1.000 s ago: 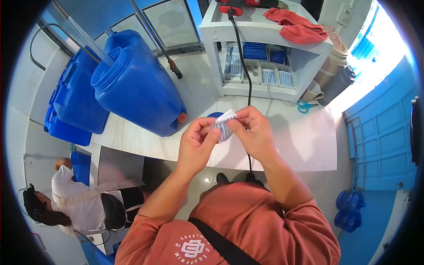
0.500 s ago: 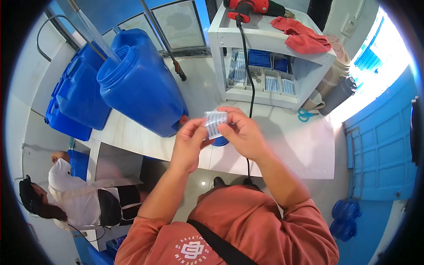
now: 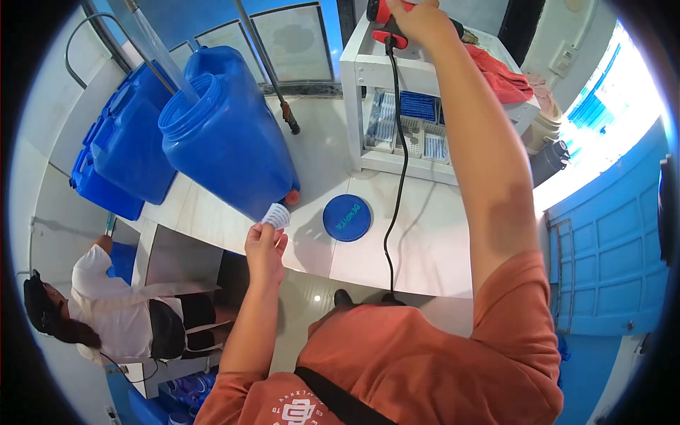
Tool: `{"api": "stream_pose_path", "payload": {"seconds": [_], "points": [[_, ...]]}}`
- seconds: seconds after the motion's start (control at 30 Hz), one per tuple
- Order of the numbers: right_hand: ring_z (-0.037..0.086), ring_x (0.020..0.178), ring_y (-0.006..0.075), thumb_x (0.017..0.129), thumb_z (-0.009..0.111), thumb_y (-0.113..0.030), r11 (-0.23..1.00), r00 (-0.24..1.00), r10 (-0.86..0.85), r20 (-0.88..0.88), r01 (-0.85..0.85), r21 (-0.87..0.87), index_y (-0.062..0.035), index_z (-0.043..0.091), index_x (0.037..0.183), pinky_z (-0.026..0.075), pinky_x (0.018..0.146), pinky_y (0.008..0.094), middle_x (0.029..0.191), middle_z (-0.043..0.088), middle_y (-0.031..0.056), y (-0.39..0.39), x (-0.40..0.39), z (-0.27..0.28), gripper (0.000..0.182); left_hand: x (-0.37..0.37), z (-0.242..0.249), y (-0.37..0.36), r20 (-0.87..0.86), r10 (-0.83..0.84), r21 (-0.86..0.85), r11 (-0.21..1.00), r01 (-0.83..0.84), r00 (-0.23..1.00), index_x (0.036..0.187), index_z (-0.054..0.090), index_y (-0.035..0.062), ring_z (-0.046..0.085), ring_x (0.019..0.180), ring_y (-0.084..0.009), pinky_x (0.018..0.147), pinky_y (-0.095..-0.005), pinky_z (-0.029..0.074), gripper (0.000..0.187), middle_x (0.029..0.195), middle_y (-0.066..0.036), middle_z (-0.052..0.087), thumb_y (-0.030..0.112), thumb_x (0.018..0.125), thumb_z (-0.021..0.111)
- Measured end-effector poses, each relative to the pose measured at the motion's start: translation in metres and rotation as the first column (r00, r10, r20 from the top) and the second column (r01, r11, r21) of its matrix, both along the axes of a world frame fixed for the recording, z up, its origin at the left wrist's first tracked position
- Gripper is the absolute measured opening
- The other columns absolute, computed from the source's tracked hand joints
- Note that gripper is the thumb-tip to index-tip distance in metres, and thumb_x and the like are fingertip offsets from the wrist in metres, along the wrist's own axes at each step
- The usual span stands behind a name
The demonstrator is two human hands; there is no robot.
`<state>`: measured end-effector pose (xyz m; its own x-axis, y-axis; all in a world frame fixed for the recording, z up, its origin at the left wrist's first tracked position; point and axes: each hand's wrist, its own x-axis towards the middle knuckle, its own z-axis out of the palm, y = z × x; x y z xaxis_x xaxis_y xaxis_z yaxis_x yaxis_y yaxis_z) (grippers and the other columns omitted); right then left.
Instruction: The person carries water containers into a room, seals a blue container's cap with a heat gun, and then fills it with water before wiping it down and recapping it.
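My left hand (image 3: 265, 246) pinches a small white printed piece (image 3: 276, 215) in front of the large blue jug (image 3: 237, 145). At the top of the view, my right hand (image 3: 427, 21) is on the red and black heat gun (image 3: 387, 35), which sits at the white shelf's upper level; its fingers are partly cut off by the frame edge. A black cord (image 3: 399, 163) runs down from the tool across the counter. Between the jug and the cord lies a round blue lid (image 3: 347, 217) with green writing.
More blue jugs (image 3: 134, 152) stand at the left. The white shelf (image 3: 352, 106) holds baskets of small packets and a red cloth (image 3: 499, 76). A grey tumbler (image 3: 549, 163) is at its right. Another person (image 3: 120, 304) is at the lower left. A hose nozzle (image 3: 289, 119) hangs near the jug.
My right hand has let go of the white piece and reached up to the heat gun. My left hand has moved left and down with the piece, and the whole blue lid now shows.
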<state>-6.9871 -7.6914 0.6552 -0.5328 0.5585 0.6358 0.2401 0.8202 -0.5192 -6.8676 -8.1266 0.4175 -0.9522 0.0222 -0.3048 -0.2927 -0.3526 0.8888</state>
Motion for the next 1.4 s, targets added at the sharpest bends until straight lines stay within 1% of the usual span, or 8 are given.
{"api": "stream_pose_path", "payload": {"seconds": [0.1,0.23,0.27,0.6,0.73,1.07,1.13,1.4], "points": [[0.071,0.075,0.0290,0.093,0.067,-0.028,0.405,0.906,0.312,-0.286,-0.399,-0.823,0.0062,0.063,0.100,0.061,0.060,0.0361,0.084,0.068,0.0135,-0.029,-0.004,0.013,0.035,-0.006,-0.034,0.011,0.033,0.066,-0.053,0.997,-0.064,0.997,0.102,0.052,0.0102,0.058,0.086,-0.0113,0.073,-0.0260,0.049,0.021,0.097,-0.002,0.058,0.018,0.091,0.068],[0.062,0.101,0.0194,0.078,0.082,-0.029,0.665,0.892,0.452,-0.025,-0.356,-0.656,0.0144,0.049,0.130,0.055,0.080,0.0306,0.125,0.059,0.0210,0.016,-0.028,-0.010,0.076,-0.018,-0.065,0.025,0.058,0.175,-0.083,0.982,-0.170,0.983,0.100,0.051,0.0100,0.056,0.077,-0.0091,0.066,-0.0230,0.048,0.022,0.088,-0.001,0.057,0.016,0.089,0.070],[0.071,0.071,0.0223,0.085,0.075,-0.018,0.537,0.917,0.319,-0.238,-0.382,-0.752,0.0044,0.065,0.100,0.061,0.057,0.0301,0.085,0.067,0.0101,-0.017,-0.018,-0.003,0.028,-0.019,-0.071,0.027,0.054,0.193,-0.079,0.979,-0.189,0.980,0.099,0.051,0.0096,0.056,0.074,-0.0085,0.063,-0.0224,0.048,0.022,0.086,-0.001,0.057,0.015,0.089,0.070],[0.063,0.063,0.0153,0.092,0.070,-0.034,0.283,0.480,0.455,-0.750,-0.877,-0.389,-0.0006,0.061,0.115,0.052,0.053,0.0256,0.088,0.066,0.0081,-0.061,0.148,0.042,0.042,-0.044,-0.074,0.061,0.131,0.308,0.013,0.950,-0.312,0.943,0.103,0.049,0.0089,0.054,0.067,-0.0079,0.058,-0.0235,0.049,0.026,0.082,-0.002,0.056,0.016,0.090,0.070],[0.059,0.095,0.0200,0.080,0.079,-0.025,-0.513,-0.136,0.637,-0.758,-0.810,-0.286,0.0106,0.027,0.148,0.055,0.079,0.0322,0.134,0.051,0.0218,-0.024,0.225,0.036,0.093,-0.050,-0.072,0.070,0.158,0.269,0.037,0.960,-0.278,0.950,0.102,0.050,0.0107,0.055,0.076,-0.0094,0.067,-0.0255,0.048,0.026,0.086,-0.001,0.056,0.015,0.087,0.071],[0.062,0.063,0.0192,0.078,0.079,-0.011,0.184,0.332,0.877,-0.347,-0.900,-0.396,0.0005,0.048,0.126,0.053,0.055,0.0306,0.085,0.061,0.0107,-0.087,0.326,-0.034,0.059,-0.043,-0.112,0.097,-0.509,0.077,-0.610,0.671,-0.422,0.858,0.120,0.043,-0.0034,0.060,0.111,-0.0400,0.098,-0.0447,0.045,0.034,0.121,-0.024,0.059,0.002,0.089,0.058],[0.060,0.063,0.0158,0.079,0.078,-0.010,0.745,0.729,0.653,0.205,-0.667,-0.004,0.0000,0.058,0.113,0.051,0.057,0.0301,0.084,0.064,0.0080,-0.085,0.339,-0.063,0.041,-0.039,-0.115,0.101,-0.560,0.124,-0.514,0.724,-0.461,0.819,0.126,0.039,-0.0055,0.057,0.117,-0.0412,0.101,-0.0446,0.043,0.041,0.124,-0.027,0.057,0.002,0.090,0.056],[0.061,0.108,0.0220,0.077,0.084,-0.021,0.306,0.666,0.742,0.073,-0.240,-0.921,-0.0036,0.061,0.124,0.049,0.097,0.0378,0.117,0.065,0.0098,-0.150,0.286,-0.169,0.055,-0.047,-0.132,0.086,-0.531,-0.039,-0.614,0.706,-0.352,0.847,0.140,0.032,-0.0066,0.051,0.126,-0.0434,0.107,-0.0444,0.039,0.054,0.132,-0.029,0.053,0.003,0.092,0.054]]}}
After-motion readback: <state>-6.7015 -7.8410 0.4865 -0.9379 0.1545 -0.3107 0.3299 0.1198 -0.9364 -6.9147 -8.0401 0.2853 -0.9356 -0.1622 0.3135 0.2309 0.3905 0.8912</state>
